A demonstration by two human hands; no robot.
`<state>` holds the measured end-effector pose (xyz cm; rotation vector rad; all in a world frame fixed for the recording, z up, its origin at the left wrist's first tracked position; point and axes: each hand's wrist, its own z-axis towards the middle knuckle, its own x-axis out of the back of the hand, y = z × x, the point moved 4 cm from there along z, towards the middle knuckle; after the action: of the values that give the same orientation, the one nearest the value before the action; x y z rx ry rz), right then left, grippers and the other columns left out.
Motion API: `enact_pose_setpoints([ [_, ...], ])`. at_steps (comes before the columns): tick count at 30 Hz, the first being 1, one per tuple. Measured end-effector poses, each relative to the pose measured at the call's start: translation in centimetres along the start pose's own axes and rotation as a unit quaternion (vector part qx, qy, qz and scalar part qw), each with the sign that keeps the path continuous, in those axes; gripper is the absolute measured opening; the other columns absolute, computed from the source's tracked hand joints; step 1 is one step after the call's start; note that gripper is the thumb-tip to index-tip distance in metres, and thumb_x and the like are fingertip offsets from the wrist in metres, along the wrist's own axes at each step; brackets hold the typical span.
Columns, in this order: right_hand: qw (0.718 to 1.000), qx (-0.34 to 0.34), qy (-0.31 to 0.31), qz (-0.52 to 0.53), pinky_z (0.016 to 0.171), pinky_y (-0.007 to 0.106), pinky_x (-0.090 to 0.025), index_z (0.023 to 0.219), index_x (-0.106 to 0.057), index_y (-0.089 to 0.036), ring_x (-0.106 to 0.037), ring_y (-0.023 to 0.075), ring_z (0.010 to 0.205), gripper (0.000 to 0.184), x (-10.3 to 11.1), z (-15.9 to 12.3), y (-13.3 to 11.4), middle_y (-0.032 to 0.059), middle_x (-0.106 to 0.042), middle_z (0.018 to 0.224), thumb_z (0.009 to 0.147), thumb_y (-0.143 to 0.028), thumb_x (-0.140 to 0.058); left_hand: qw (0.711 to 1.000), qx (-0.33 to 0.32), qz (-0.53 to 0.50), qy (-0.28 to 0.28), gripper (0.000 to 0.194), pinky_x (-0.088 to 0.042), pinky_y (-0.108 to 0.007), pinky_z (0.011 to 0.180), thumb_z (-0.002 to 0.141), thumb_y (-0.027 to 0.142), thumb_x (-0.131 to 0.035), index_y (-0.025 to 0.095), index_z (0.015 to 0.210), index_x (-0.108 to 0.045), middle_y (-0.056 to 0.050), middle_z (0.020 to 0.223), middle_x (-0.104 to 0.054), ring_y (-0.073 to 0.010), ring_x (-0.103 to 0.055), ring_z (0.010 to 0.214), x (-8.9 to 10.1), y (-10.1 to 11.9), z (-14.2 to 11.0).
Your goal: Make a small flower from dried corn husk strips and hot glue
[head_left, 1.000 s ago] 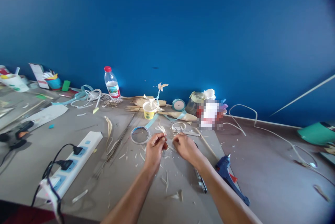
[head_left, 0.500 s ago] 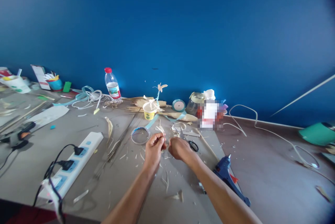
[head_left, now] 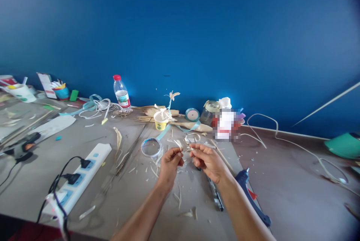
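My left hand (head_left: 171, 164) is closed in a pinch around a small pale husk flower piece (head_left: 179, 144), whose petal-like tips stick up above the fingers. To its right, a short gap away, my right hand (head_left: 209, 161) also has thumb and forefinger together. A tiny whitish bit shows at those fingertips, too small to name. Husk scraps (head_left: 192, 213) are strewn over the table below the hands. Just left of them lies a ring-shaped roll of tape (head_left: 151, 147). Beyond stands a yellow-and-white cup (head_left: 160, 124) with a husk flower (head_left: 173, 95) on a blue-wrapped stem.
A blue glue gun (head_left: 249, 192) and a dark narrow tool (head_left: 216, 195) lie beside my right forearm. On the left are a power strip (head_left: 81, 177) with plugged cables and another glue gun (head_left: 24, 147). A bottle (head_left: 122, 92), ribbon spool (head_left: 192, 114) and jar (head_left: 209, 112) stand near the wall.
My right hand has moved right and turned, so its pinched fingertips now show. My left hand has shifted slightly down. The dark narrow tool has come into view beside the right forearm.
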<state>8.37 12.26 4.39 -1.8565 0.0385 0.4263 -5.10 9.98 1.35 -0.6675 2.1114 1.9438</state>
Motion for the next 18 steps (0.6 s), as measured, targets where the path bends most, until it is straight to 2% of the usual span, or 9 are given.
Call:
enact_pose_setpoints([
  [3,0.999,-0.018,-0.012,0.046,0.044,0.019,-0.03,0.077,-0.06,-0.016,-0.045,0.0044,0.042,0.025,-0.3,-0.1,0.3,0.0004,-0.063,0.066,0.06,-0.026,-0.074,1.0,0.009,-0.001,-0.002,0.021,-0.037,-0.021,0.051,0.066,0.027,-0.065,0.014,0.082,-0.063,0.003,0.059,-0.055,-0.0071,-0.049,0.049,-0.2,0.0,-0.1],
  [7,0.999,0.002,-0.005,0.049,0.045,0.019,-0.029,0.069,-0.058,-0.016,-0.042,0.003,0.042,0.021,-0.9,-0.3,0.3,-0.0022,-0.059,0.066,0.061,-0.028,-0.073,1.0,0.015,0.016,-0.003,0.02,-0.037,-0.021,0.052,0.067,0.026,-0.063,0.014,0.082,-0.063,0.004,0.055,-0.055,-0.0075,-0.049,0.048,-0.3,0.0,-0.2],
  [13,0.984,0.142,0.076,-0.074,0.047,0.021,-0.03,0.075,-0.059,-0.017,-0.04,0.007,0.047,0.016,-1.4,-0.2,0.1,-0.006,-0.047,0.054,0.07,-0.031,-0.065,0.999,0.022,0.027,-0.008,0.017,-0.036,-0.021,0.051,0.066,0.027,-0.062,0.014,0.078,-0.063,0.004,0.052,-0.054,-0.0077,-0.048,0.048,-0.6,0.4,-0.5],
  [18,0.952,0.226,0.112,-0.172,0.051,0.023,-0.036,0.08,-0.057,-0.018,-0.044,0.0104,0.05,0.014,-1.4,-0.3,0.6,-0.0045,-0.05,0.056,0.077,-0.032,-0.057,0.999,0.024,0.029,-0.018,0.015,-0.034,-0.021,0.048,0.066,0.026,-0.062,0.015,0.075,-0.062,0.004,0.05,-0.053,-0.0076,-0.045,0.045,-0.7,0.0,-0.4],
])
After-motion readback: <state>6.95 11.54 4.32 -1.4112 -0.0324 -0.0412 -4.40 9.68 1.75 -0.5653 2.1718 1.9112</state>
